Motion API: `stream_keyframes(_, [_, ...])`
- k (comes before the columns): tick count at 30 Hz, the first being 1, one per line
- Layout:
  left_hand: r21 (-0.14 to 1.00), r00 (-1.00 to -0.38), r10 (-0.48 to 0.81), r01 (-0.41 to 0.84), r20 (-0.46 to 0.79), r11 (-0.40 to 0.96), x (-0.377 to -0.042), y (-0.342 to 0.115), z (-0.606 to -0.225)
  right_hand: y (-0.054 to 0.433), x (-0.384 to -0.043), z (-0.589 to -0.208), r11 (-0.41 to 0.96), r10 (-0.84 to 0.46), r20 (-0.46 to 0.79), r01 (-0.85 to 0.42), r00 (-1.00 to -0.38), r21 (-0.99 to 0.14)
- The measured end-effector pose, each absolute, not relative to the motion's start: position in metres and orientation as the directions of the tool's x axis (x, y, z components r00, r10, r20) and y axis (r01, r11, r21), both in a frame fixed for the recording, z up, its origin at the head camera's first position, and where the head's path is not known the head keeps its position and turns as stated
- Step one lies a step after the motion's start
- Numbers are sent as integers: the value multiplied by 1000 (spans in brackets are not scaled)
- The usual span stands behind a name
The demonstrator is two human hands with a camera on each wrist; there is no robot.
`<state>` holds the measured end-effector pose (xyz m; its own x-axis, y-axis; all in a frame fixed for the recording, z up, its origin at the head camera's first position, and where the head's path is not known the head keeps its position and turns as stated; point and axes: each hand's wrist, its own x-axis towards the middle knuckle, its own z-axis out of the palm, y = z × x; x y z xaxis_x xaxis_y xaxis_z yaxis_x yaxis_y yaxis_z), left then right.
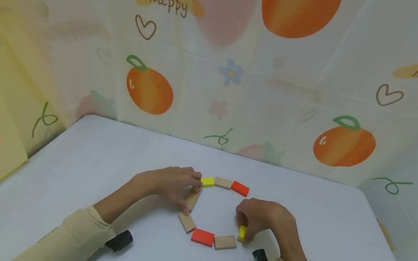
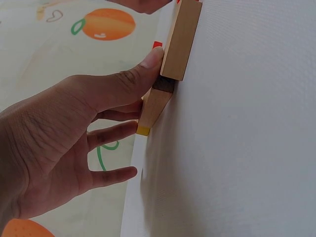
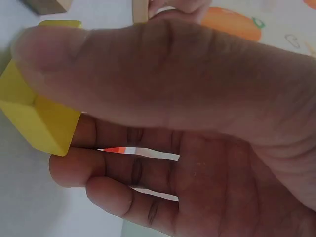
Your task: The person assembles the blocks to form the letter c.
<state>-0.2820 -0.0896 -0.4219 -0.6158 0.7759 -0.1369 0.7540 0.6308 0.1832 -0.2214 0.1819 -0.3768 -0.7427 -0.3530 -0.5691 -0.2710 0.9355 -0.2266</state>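
Observation:
Rectangular blocks form an open ring on the table. At its left side my left hand (image 1: 180,185) pinches a plain wooden block (image 1: 193,199) between thumb and fingers, its ring and little fingers apart in the left wrist view. The thumb tip lies beside the joint with another wooden block (image 1: 186,222). Near the ring's lower right, my right hand (image 1: 261,216) grips a yellow block (image 3: 49,118) between thumb and fingers. Close by that hand lies a wooden block (image 1: 225,242), beside a red block (image 1: 202,237).
Along the ring's far side run a yellow block (image 1: 207,182), a wooden block (image 1: 223,183) and a red block (image 1: 240,188). A white cover spreads over the table (image 1: 77,160). Behind it hangs a fruit-print curtain (image 1: 198,97). Black wrist devices (image 1: 119,240) sit by both sleeves.

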Motion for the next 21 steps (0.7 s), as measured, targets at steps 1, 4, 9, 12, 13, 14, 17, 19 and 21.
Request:
stream_keyframes(1, [183, -614, 777, 755, -137, 629, -282, -90, -422, 181, -221, -377, 937, -350, -573, -270, -741, -223])
stream_keyframes(4, [183, -611, 780, 758, -135, 626, -282, -90, -422, 178, -222, -378, 939, -345, -578, -271, -739, -214])
stream_keyframes(9, [183, -608, 783, 762, -130, 622, -282, -90, -421, 177, -221, -378, 943, -334, -582, -266, -741, -202])
stream_keyframes(12, [187, -607, 784, 761, -131, 621, -281, -89, -421, 179, -220, -377, 947, -322, -585, -252, -744, -201])
stream_keyframes(13, [187, -607, 783, 761, -133, 621, -281, -89, -421, 179, -220, -377, 947, -321, -586, -250, -744, -201])
stream_keyframes(14, [186, -608, 783, 760, -134, 622, -281, -89, -421, 179, -220, -377, 947, -321, -588, -249, -743, -202])
stream_keyframes(17, [176, -613, 777, 757, -139, 629, -281, -88, -420, 179, -220, -377, 946, -323, -592, -250, -738, -204])
stream_keyframes(19, [169, -617, 774, 755, -142, 633, -280, -88, -420, 179, -220, -377, 946, -325, -595, -253, -735, -204])
stream_keyframes(21, [171, -619, 772, 752, -145, 636, -280, -88, -420, 179, -220, -377, 945, -327, -597, -252, -732, -209])
